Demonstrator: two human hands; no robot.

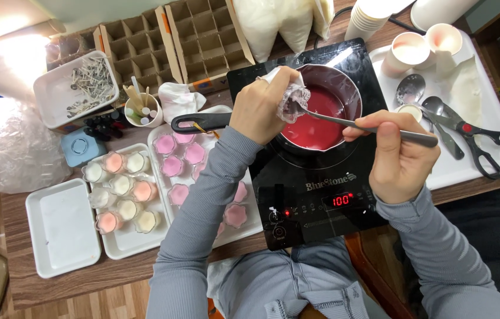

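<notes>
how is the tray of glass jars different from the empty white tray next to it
The tray of jars carries small glass jars filled pink or cream; the empty tray shows only its bare white bottom. The jar tray lies nearer the person's left arm; the empty one sits at the table's edge. Both are white, rectangular and shallow.
</notes>
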